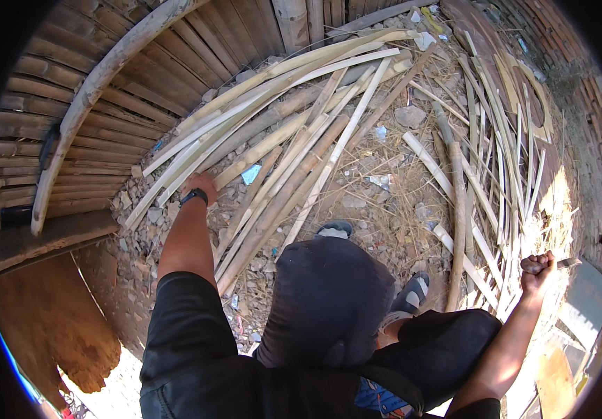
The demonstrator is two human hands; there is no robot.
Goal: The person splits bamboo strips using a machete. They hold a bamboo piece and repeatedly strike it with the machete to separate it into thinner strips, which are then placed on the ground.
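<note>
My left hand [200, 186] reaches down at the left among long split bamboo strips [211, 133], beside the near end of a thicker bamboo pole [248, 166]. Its fingers are mostly hidden, so I cannot tell whether they grip a strip. A dark band is round that wrist. Far off to the right, my right hand [538, 271] is closed round a knife [569, 263], its short brownish blade pointing right. The knife is held over straw and strips in bright sunlight.
Several bamboo poles [322, 164] lie slantwise in front of me on rubble. More thin strips [500, 146] and an upright-lying pole [458, 223] are at the right. A bamboo slat wall [98, 133] bounds the left, a brick wall [594, 105] the right. My shoes [410, 297] are below.
</note>
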